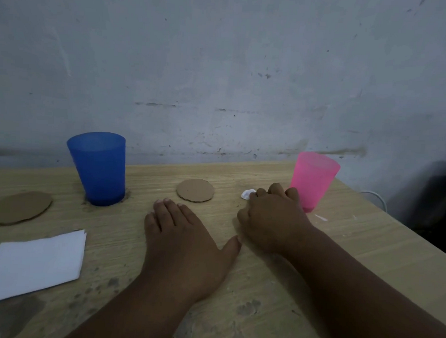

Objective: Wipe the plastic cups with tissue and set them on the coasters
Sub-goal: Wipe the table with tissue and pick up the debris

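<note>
Crumpled tissue (248, 194) pokes out of the right hand (273, 217) grip, near pink cup (314, 180).

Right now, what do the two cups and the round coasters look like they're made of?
Blue cup: translucent plastic, smooth and fairly matt; its wall looks lighter near the rim. Pink cup: the same kind of plastic, more see-through, darker at the base. Centre coaster and left coaster: probably plain brown cardboard, dull, with unevenly cut edges.
</note>
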